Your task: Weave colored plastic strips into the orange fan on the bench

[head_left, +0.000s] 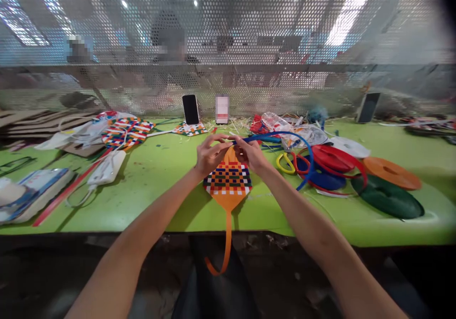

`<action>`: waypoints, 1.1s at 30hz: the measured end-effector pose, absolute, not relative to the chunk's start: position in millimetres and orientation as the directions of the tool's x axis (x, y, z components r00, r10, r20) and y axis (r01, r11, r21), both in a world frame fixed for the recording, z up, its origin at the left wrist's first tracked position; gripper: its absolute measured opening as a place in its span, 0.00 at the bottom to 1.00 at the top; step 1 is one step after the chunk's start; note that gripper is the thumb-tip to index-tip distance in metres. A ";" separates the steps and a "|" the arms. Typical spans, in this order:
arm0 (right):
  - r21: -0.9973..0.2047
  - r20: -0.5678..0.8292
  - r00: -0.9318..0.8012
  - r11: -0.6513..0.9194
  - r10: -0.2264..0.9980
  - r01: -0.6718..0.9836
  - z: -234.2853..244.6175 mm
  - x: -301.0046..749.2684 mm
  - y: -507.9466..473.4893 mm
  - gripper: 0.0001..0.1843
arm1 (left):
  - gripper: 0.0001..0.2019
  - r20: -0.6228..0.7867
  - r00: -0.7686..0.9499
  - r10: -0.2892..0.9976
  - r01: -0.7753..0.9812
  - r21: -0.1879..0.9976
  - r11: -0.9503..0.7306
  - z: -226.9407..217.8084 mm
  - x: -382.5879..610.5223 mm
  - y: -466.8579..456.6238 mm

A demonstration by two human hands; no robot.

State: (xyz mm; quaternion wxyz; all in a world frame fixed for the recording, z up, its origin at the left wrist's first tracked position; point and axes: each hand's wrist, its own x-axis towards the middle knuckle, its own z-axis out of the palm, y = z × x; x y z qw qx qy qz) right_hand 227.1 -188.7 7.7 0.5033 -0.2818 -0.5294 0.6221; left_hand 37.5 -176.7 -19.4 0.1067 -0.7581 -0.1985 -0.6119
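Observation:
A woven piece of orange, white, green, blue and red strips [228, 179] lies on the green table in front of me. A long orange strip [228, 229] hangs from its near point over the table edge. At its far end, my left hand [213, 156] and my right hand [251, 154] meet with fingertips pinched. Between them is the end of a blue strip [307, 149], which loops away to the right. Both hands appear to grip this strip, and they partly cover the woven piece's far end.
Coils of red [333, 157], orange [392, 172] and green strip [388, 196] lie on the right. A power strip [107, 167] and a woven round piece [128, 131] are on the left. Phones [190, 109] stand before a perforated metal screen [228, 34]; people are behind it.

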 end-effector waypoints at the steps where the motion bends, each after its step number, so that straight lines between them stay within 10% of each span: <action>1: -0.941 0.197 -0.323 0.086 0.925 -0.328 8.7 228.2 -188.4 0.27 | 0.09 0.968 0.177 0.177 0.435 0.084 -0.896 -20.3 37.2 -176.9; 13: -0.958 0.061 -0.258 -0.016 0.964 -0.285 12.5 267.4 -168.4 0.21 | 0.10 0.924 0.230 0.306 0.544 0.139 -0.828 -31.1 27.9 -182.5; 23: -0.954 -0.289 -0.236 -0.300 0.928 -0.010 -2.3 284.8 -152.5 0.08 | 0.13 0.864 0.449 0.228 0.548 -0.065 -0.834 -30.2 17.2 -184.0; 33: -0.942 -0.335 -0.218 -0.321 0.917 0.101 -7.9 285.6 -149.5 0.10 | 0.16 0.777 0.571 0.266 0.548 -0.119 -0.828 -30.8 16.4 -185.3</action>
